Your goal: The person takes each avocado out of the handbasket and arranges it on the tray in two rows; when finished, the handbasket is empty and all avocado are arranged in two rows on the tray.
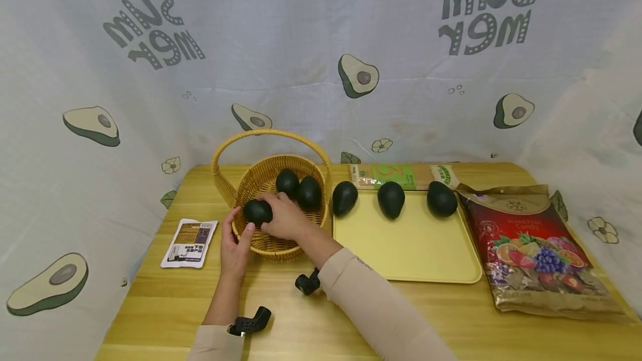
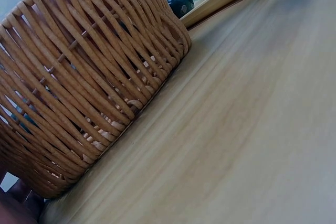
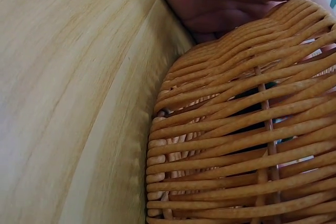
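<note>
While the right hand (image 1: pixel 288 219) is pinching one avocado (image 1: pixel 258 212) over the near-left side of the wicker basket (image 1: pixel 278 252), head view, the left hand (image 1: pixel 234 248) is sitting close by the rim, thumb beside the fruit; whether it is gripping rim or fruit, cannot tell. Judgement: steadying the basket, pressing lightly and keeping the fruit low, clear of the two avocados (image 1: pixel 309 193) inside, is serving best. The held one is looking near-black, smooth and rounded. Left wrist view: the woven wall (image 2: pixel 94 77) is largely screening that fruit. Right wrist view: a dark shape (image 3: pixel 249 106) is showing through the weave, identity uncertain.
</note>
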`<action>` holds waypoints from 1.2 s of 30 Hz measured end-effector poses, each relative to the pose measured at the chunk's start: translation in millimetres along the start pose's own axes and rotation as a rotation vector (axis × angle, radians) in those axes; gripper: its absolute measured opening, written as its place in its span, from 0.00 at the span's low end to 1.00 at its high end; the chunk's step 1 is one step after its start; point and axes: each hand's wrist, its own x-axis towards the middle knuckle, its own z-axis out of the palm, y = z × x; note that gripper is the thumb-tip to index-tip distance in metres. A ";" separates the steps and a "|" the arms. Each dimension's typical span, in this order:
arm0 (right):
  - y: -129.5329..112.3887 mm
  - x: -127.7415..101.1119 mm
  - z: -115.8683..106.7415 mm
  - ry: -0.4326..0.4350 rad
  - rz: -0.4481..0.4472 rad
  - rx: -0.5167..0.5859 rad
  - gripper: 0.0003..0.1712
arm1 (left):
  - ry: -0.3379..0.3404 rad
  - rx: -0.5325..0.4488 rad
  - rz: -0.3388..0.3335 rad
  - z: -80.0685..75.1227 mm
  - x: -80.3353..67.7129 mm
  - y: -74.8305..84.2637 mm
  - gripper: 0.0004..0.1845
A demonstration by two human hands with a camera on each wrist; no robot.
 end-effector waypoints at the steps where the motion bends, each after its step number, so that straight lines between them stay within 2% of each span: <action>1: 0.0 0.1 -0.2 -0.002 -0.001 0.005 0.40 | -0.001 -0.001 0.000 0.1 0.2 -0.1 0.28; 9: 0.9 2.0 -0.7 0.003 -0.027 -0.046 0.38 | -0.016 -0.004 -0.003 0.7 1.8 -0.2 0.29; 14: 0.7 0.0 -2.8 0.025 -0.029 -0.026 0.40 | -0.013 -0.016 0.007 1.7 2.4 -1.0 0.28; 24: -1.9 -12.8 -13.5 0.228 -0.037 0.146 0.41 | -0.020 0.012 -0.027 1.5 -0.3 -0.5 0.29; 36: -5.6 -46.0 -26.5 0.337 -0.095 0.298 0.40 | -0.010 0.001 -0.032 0.3 -0.3 -0.5 0.29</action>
